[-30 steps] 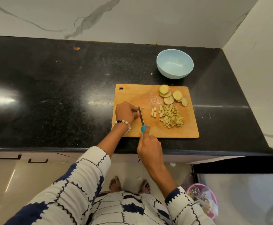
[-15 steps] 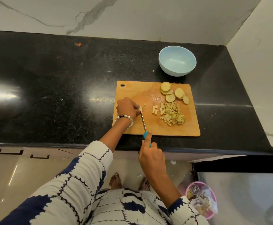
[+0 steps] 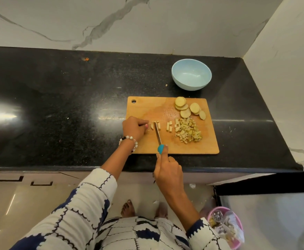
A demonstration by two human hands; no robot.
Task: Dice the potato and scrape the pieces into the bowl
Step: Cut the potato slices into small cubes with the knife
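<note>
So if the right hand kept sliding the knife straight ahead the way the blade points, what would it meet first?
Probably the potato strips that the left hand steadies; the knife in the right hand already reaches them.

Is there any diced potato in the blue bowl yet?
No, the blue bowl looks empty inside, while the diced potato pile lies on the cutting board.

no readable text, labels or numbers anywhere

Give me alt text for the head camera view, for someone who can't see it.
A person's right hand cuts potato strips with a knife on a wooden cutting board while the left hand steadies them; diced potato, round slices and an empty blue bowl lie beyond.
</note>
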